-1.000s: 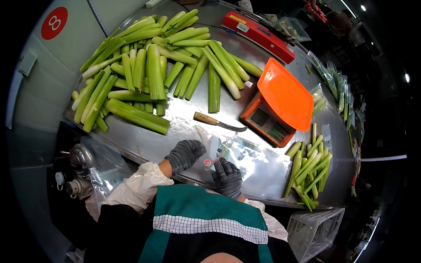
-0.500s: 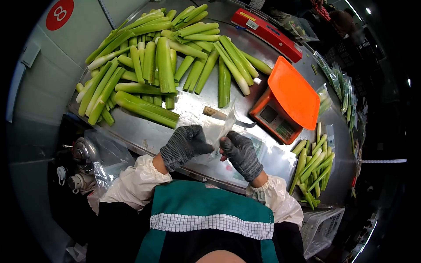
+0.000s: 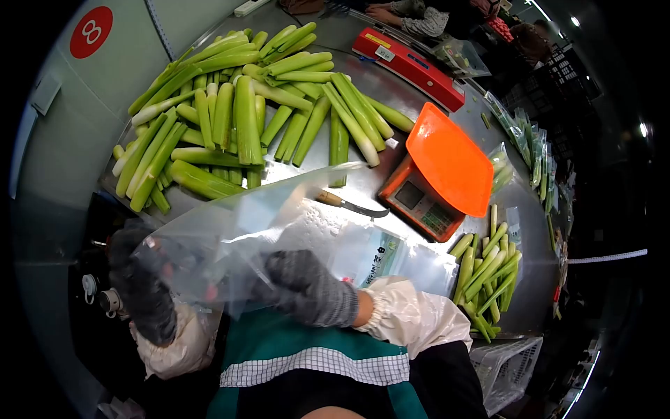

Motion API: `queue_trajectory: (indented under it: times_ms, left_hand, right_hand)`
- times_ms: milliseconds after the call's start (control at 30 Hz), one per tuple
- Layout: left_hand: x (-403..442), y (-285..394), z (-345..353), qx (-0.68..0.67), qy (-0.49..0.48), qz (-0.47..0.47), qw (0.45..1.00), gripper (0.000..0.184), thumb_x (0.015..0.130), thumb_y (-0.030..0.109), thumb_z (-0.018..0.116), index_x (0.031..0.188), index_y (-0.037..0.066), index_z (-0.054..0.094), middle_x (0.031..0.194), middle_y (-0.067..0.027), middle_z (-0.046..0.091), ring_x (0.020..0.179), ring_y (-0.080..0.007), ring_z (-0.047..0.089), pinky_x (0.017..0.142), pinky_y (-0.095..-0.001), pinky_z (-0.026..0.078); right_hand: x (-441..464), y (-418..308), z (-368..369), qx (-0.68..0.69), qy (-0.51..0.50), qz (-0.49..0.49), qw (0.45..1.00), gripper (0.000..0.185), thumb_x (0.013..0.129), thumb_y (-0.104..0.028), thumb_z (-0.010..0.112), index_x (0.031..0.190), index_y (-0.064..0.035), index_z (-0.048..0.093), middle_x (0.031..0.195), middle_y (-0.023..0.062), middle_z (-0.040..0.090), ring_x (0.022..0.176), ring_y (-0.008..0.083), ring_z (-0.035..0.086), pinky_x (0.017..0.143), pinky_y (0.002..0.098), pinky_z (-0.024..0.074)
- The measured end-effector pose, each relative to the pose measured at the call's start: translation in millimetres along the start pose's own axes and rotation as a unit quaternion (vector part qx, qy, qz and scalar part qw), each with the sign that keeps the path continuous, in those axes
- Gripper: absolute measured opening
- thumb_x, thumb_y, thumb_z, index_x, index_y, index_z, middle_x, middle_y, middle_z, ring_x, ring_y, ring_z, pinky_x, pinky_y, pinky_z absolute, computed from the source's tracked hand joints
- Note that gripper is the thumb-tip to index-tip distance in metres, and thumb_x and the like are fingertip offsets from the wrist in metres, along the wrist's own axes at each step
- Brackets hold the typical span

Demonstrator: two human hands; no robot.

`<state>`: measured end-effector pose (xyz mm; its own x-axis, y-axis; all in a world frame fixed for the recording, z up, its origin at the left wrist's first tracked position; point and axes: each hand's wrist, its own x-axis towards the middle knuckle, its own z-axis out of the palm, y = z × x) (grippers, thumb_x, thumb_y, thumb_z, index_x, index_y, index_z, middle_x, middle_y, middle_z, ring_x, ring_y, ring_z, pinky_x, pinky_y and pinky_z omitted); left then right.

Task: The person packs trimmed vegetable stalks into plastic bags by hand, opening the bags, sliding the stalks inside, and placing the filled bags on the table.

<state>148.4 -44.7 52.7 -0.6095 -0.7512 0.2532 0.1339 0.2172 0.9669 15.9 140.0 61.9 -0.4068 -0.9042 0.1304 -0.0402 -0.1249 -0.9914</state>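
Note:
A clear plastic bag [image 3: 230, 237] is spread wide between my two grey-gloved hands, at the table's near left edge. My left hand [image 3: 143, 286] is at the bag's left end, blurred, its fingers partly hidden. Around the bag's lower right part is my right hand [image 3: 300, 283], closed on the plastic. Beyond the bag lies a large pile of green stalks [image 3: 244, 119]. A knife with a wooden handle [image 3: 331, 198] rests on the metal table, its curved blade pointing right. Flat printed bags [image 3: 377, 258] lie to the right of my right hand.
An orange scale [image 3: 447, 167] stands right of the knife. Thinner stalks [image 3: 488, 272] lie at the right. A red device [image 3: 412, 66] is at the back, near another person's arm [image 3: 419, 21]. Below the right edge is a white basket [image 3: 506, 370].
Both hands have moved left, and the bag, earlier bunched between my fingers, is now opened out between them. The knife and stalks lie as before. Another person's arm has appeared at the back.

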Motion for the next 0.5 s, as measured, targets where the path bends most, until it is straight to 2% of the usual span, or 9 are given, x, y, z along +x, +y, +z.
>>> queue_trajectory:
  times_ms: [67, 133, 200, 267, 300, 333, 400, 433, 500]
  left_hand:
    - [-2, 18, -24, 0.089, 0.034, -0.032, 0.995, 0.034, 0.087, 0.032, 0.045, 0.102, 0.001, 0.05, 0.085, -0.0067, 0.054, 0.068, -0.0129, 0.051, 0.055, -0.0239, 0.043]
    - [-8, 40, -23, 0.123, 0.069, 0.045, 0.989, 0.033, 0.087, 0.029, 0.045, 0.101, 0.0, 0.051, 0.081, -0.0052, 0.055, 0.071, -0.0134, 0.052, 0.057, -0.0247, 0.044]
    - [-7, 48, -38, 0.171, 0.106, 0.079, 0.976, 0.032, 0.087, 0.028, 0.045, 0.101, 0.0, 0.051, 0.082, -0.0054, 0.055, 0.072, -0.0136, 0.052, 0.057, -0.0248, 0.044]
    - [-3, 50, -52, 0.215, 0.143, 0.095, 0.962, 0.032, 0.087, 0.028, 0.045, 0.101, 0.0, 0.051, 0.082, -0.0055, 0.055, 0.072, -0.0138, 0.053, 0.057, -0.0249, 0.044]
    - [-3, 53, -60, 0.23, 0.156, 0.099, 0.955, 0.032, 0.087, 0.028, 0.045, 0.101, 0.0, 0.051, 0.082, -0.0056, 0.055, 0.072, -0.0139, 0.053, 0.057, -0.0249, 0.044]
    - [0, 52, -66, 0.248, 0.174, 0.1, 0.948, 0.031, 0.087, 0.028, 0.046, 0.101, 0.0, 0.051, 0.083, -0.0057, 0.055, 0.072, -0.014, 0.053, 0.058, -0.0249, 0.044]
    - [5, 50, -75, 0.269, 0.198, 0.097, 0.937, 0.031, 0.087, 0.027, 0.046, 0.102, 0.0, 0.051, 0.083, -0.0059, 0.055, 0.073, -0.0142, 0.053, 0.058, -0.025, 0.044]
    - [8, 48, -79, 0.276, 0.205, 0.093, 0.934, 0.031, 0.086, 0.027, 0.046, 0.102, 0.0, 0.051, 0.083, -0.0059, 0.055, 0.073, -0.0143, 0.053, 0.058, -0.025, 0.044]
    - [15, 41, -80, 0.281, 0.211, 0.089, 0.932, 0.031, 0.086, 0.026, 0.046, 0.102, 0.001, 0.051, 0.084, -0.0061, 0.055, 0.073, -0.0145, 0.053, 0.058, -0.0251, 0.044]
  right_hand:
    - [7, 32, 16, 0.016, -0.063, -0.006, 0.998, 0.018, 0.079, -0.015, 0.055, 0.088, 0.0009, 0.058, 0.078, 0.0144, 0.059, 0.068, 0.0251, 0.058, 0.064, 0.0309, 0.0464]
    - [12, 41, 14, 0.031, -0.128, -0.012, 0.991, 0.02, 0.079, -0.016, 0.055, 0.09, 0.0008, 0.058, 0.081, 0.0156, 0.06, 0.071, 0.0264, 0.058, 0.066, 0.0321, 0.0466]
    - [22, 34, 5, -0.07, -0.304, -0.022, 0.95, 0.03, 0.078, -0.025, 0.06, 0.099, -0.003, 0.058, 0.093, 0.0149, 0.059, 0.084, 0.0268, 0.058, 0.074, 0.0324, 0.0452]
    - [34, 22, -28, -0.211, -0.191, 0.062, 0.957, 0.049, 0.074, -0.031, 0.064, 0.113, -0.0046, 0.05, 0.1, 0.017, 0.056, 0.092, 0.0279, 0.056, 0.08, 0.0327, 0.0441]
    - [42, 37, -51, -0.287, -0.059, 0.046, 0.955, 0.073, 0.068, -0.033, 0.069, 0.126, -0.005, 0.034, 0.109, 0.0188, 0.052, 0.099, 0.0298, 0.053, 0.085, 0.0328, 0.0419]
    - [57, 82, -82, -0.239, 0.031, 0.101, 0.965, 0.089, 0.063, -0.033, 0.073, 0.131, -0.0031, 0.023, 0.12, 0.0211, 0.044, 0.108, 0.0311, 0.046, 0.092, 0.0344, 0.0369]
    - [91, 88, -156, -0.417, 0.188, 0.018, 0.889, 0.11, 0.051, -0.038, 0.08, 0.133, -0.0019, 0.016, 0.131, 0.025, 0.028, 0.121, 0.0343, 0.029, 0.102, 0.0322, 0.0241]
    - [101, 103, -189, -0.47, 0.22, 0.144, 0.843, 0.121, 0.046, -0.044, 0.079, 0.133, 0.0002, 0.008, 0.132, 0.03, 0.021, 0.123, 0.0399, 0.022, 0.102, 0.0337, 0.0219]
    - [121, 108, -227, -0.518, 0.212, 0.28, 0.78, 0.124, 0.045, -0.046, 0.08, 0.136, -0.0119, 0.001, 0.134, 0.0298, 0.014, 0.124, 0.0425, 0.018, 0.102, 0.0397, 0.021]
